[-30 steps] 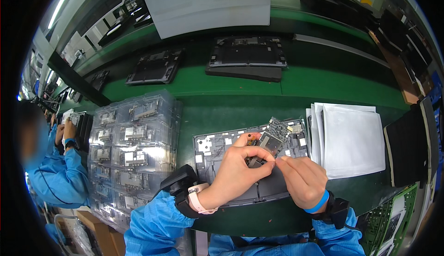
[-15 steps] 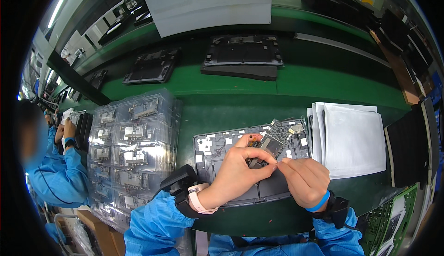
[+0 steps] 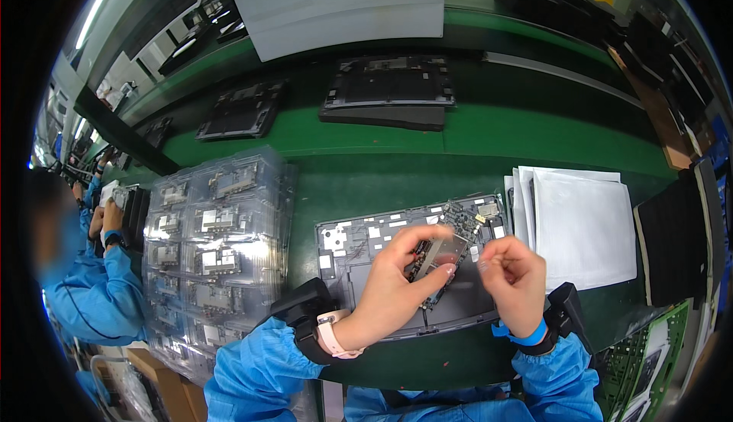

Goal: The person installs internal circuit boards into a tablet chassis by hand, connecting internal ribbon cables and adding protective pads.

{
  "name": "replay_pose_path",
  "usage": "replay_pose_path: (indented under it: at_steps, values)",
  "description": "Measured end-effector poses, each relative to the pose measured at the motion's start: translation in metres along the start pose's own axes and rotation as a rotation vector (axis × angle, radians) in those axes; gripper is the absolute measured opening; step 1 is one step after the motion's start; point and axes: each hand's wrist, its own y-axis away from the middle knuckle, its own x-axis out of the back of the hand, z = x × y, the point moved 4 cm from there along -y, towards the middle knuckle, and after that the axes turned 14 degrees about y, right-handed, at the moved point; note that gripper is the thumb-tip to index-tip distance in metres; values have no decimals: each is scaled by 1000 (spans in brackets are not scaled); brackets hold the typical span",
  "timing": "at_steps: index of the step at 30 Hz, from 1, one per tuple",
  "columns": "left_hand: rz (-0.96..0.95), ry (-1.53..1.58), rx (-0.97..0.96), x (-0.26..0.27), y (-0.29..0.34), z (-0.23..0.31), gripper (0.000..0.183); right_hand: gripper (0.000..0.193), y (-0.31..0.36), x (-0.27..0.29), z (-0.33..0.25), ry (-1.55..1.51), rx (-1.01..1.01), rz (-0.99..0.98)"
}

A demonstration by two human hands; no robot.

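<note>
My left hand (image 3: 393, 283) grips a circuit board (image 3: 447, 251) between thumb and fingers, holding it tilted above a dark grey laptop housing (image 3: 466, 304). Chips and a flat metal shield show on the board; the palm and fingers hide part of it. To the right of the board, apart from it, is my right hand (image 3: 517, 286), with thumb and forefinger pinched together. Anything between those fingertips is too small to make out. Under both hands the housing lies flat on the green bench, with small white patches along its far part.
At left stands a stack of clear plastic trays (image 3: 217, 223) with circuit boards. White padded sleeves (image 3: 584, 231) lie at right beside black foam panels (image 3: 676, 239). More housings (image 3: 388, 82) rest on the shelf behind. A co-worker in blue (image 3: 95, 292) works at far left.
My right hand has drawn away from the board to the right, where before its fingertips met my left hand's. My left hand has shifted its hold, baring more of the board's metal shield.
</note>
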Motion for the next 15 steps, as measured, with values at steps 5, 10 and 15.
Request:
replay_pose_path:
  at_steps: [5,10,15]
  values:
    - [12,-93,36,-4,3,7,59,6,-4,7,1,-53,47,128]
    - [-45,-169,5,-5,7,8,63,6,-3,5,-1,-46,51,130]
    - [-76,-171,-98,-5,8,6,62,6,-3,6,-3,31,42,103]
